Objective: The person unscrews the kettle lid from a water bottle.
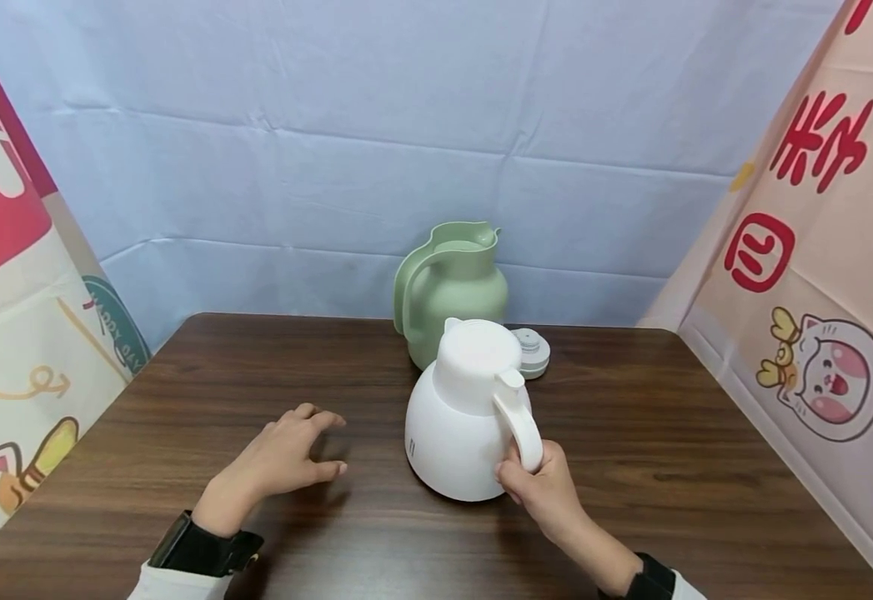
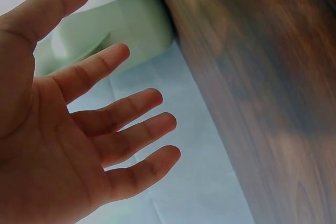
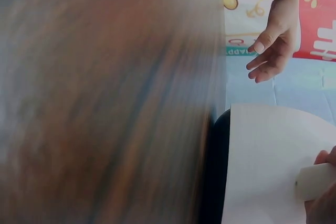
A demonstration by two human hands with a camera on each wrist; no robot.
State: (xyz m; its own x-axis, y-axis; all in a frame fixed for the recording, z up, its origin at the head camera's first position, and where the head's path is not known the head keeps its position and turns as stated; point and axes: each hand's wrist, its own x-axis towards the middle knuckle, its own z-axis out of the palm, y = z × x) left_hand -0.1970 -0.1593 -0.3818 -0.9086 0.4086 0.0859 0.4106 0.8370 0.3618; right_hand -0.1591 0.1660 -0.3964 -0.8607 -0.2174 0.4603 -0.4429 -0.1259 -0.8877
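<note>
A white jug [image 1: 454, 425] with a round body and a closed top stands in the middle of the table. My right hand [image 1: 544, 492] grips the lower part of its handle [image 1: 520, 421], fingers curled round it. To the left of the jug, my left hand [image 1: 286, 454] hovers over the table with fingers spread, holding nothing. Its open palm [image 2: 47, 145] faces the camera in the left wrist view, near the jug. Behind the white jug stands a green jug [image 1: 459, 292] with no lid on its mouth, its lower part partly hidden.
A pale grey lid [image 1: 532, 352] lies on the brown wooden table [image 1: 293, 358], right of the green jug. A light blue cloth [image 1: 293, 167] hangs behind the table. Printed sheets [image 1: 804, 275] hang at both sides.
</note>
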